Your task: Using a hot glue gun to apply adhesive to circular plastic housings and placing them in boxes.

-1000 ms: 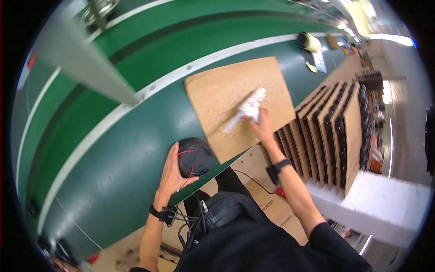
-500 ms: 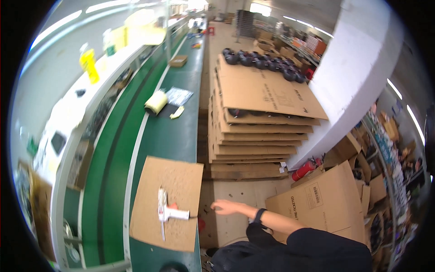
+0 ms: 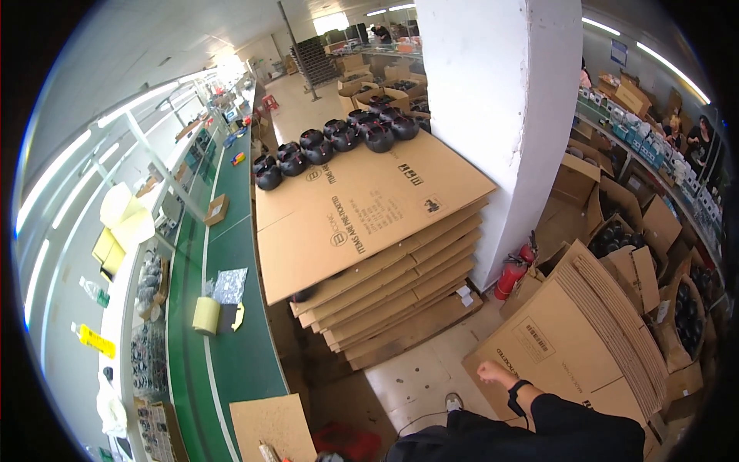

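My right hand (image 3: 496,373) hangs over the near left corner of a stack of flattened cardboard boxes (image 3: 558,339) leaning at the right. Its fingers are curled in, and nothing shows in them. A black band (image 3: 520,386) circles the wrist below a black sleeve. Whether the hand touches the cardboard I cannot tell. My left hand is out of view. At the lower edge, a cardboard sheet (image 3: 271,416) lies on the green bench, with part of a glue gun (image 3: 267,451) on it, mostly cut off.
Stacked cardboard layers (image 3: 377,208) stand ahead, bearing several round black items (image 3: 331,142). A white pillar (image 3: 500,115) and red fire extinguisher (image 3: 510,277) are beyond. Left, the green bench (image 3: 239,362) holds a yellow roll (image 3: 205,316). Open boxes (image 3: 616,231) crowd the right; people work farther off.
The view has swung right and up, so the cardboard sheet and glue gun now sit at the lower edge. My right hand has gone from beside the bench to the leaning boxes.
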`<state>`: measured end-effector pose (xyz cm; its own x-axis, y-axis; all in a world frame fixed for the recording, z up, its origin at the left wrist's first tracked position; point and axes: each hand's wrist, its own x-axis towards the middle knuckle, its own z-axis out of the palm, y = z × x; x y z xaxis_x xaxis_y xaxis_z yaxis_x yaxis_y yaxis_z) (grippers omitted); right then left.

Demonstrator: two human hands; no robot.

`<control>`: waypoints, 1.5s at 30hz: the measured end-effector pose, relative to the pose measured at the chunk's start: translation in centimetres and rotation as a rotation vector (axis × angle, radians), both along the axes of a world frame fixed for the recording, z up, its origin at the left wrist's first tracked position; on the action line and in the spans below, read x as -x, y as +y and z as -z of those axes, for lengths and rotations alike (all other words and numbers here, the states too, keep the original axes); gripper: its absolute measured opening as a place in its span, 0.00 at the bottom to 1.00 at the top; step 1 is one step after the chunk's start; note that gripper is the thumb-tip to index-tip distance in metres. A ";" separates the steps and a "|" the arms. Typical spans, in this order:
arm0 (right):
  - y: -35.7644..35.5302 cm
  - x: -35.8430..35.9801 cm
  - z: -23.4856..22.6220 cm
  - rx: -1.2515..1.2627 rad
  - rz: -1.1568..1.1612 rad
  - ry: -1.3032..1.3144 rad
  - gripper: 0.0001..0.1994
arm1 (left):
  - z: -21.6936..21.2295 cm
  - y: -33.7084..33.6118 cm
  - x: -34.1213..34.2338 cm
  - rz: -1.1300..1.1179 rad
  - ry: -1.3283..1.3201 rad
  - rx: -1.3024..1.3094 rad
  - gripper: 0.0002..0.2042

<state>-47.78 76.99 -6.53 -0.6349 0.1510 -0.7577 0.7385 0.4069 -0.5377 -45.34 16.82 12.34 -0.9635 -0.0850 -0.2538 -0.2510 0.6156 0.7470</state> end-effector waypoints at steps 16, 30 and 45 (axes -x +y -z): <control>1.1 2.8 -4.5 0.275 0.322 0.050 0.16 | -17.6 45.2 62.0 0.680 0.542 -0.033 0.55; 3.3 6.5 -12.6 0.113 0.733 0.204 0.12 | -6.1 63.3 84.5 0.162 0.723 -0.095 0.52; 11.7 6.0 -9.6 0.152 0.225 0.029 0.14 | -3.1 47.6 56.1 0.787 0.780 0.377 0.27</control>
